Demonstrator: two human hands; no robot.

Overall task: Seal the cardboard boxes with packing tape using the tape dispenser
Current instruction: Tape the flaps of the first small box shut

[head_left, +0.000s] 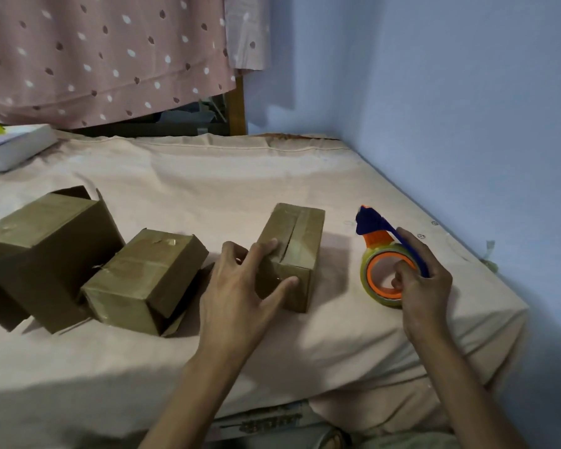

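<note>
A small cardboard box point(300, 241) lies in the middle of the bed, its top flaps meeting along a seam that gapes slightly. My left hand point(240, 283) holds its near left corner, fingers spread over the top and thumb against the front face. To the right, my right hand point(423, 280) grips the tape dispenser point(378, 236), which is blue and orange with a roll of clear tape point(370, 280); fingers curl through the roll's orange core. Left of the small box are a taped box point(143, 280) and a larger box point(42, 251) with loose flaps.
The boxes rest on a bed covered by a peach sheet point(208, 176). A white flat box point(13, 147) lies at the far left edge. A blue wall point(467, 108) borders the bed on the right, and a dotted pink curtain point(104, 53) hangs behind.
</note>
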